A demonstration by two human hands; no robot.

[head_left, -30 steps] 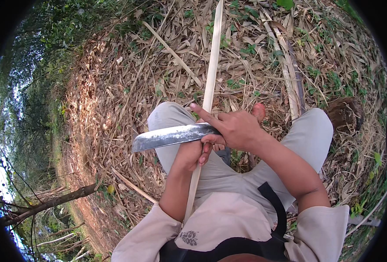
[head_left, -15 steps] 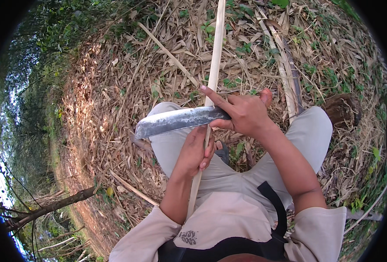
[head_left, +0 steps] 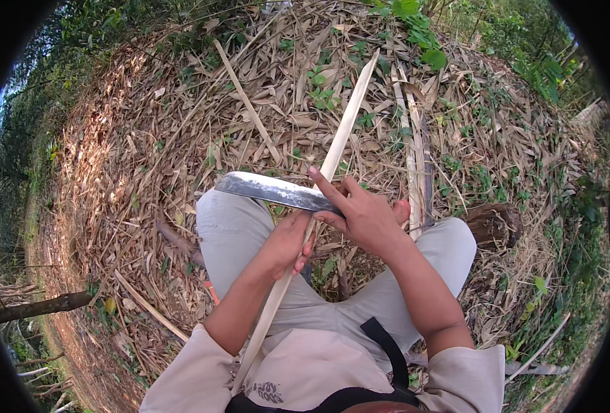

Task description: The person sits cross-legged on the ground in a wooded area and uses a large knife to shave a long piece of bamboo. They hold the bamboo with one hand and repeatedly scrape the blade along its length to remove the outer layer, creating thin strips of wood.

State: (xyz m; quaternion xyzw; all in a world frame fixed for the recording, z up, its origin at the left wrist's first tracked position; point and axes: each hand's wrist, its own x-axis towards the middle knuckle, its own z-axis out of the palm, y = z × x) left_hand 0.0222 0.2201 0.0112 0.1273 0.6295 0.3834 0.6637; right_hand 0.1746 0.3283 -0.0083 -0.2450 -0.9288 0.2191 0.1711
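At the left edge: a dark, bare wooden branch [head_left: 43, 307] reaches in above a ground cover of dry brown leaves [head_left: 112, 186].
Lower left: a thin, straight, pale tan stick [head_left: 150, 305] slants across those leaves toward the person's sleeve.
Upper left: a second narrow tan stick [head_left: 246, 103] lies on the leaves, well apart from both hands.
Blade: a broad, dark grey metal knife blade with a whitish, worn upper band [head_left: 270, 190] points left, its tip by the knee of the light grey trousers [head_left: 226, 224].
Left hand: the bare left hand [head_left: 290, 241] grasps the wood just below the blade, fingers curled around it.
Wood: a long, flat, cream-coloured wooden strip [head_left: 346, 127] runs from a pointed far end, beneath the blade and through the left hand, down to the beige shirt [head_left: 305, 365]; whether the edge cuts in, I cannot tell.
Right hand: the bare right hand [head_left: 363, 217] grips the knife at the blade's base, index finger stretched out over the strip.
Right of centre: long, pale, split wooden lengths [head_left: 412, 151] lie on the ground.
Far right: a rough, brown wooden stump [head_left: 494, 224] sits beside the other knee.
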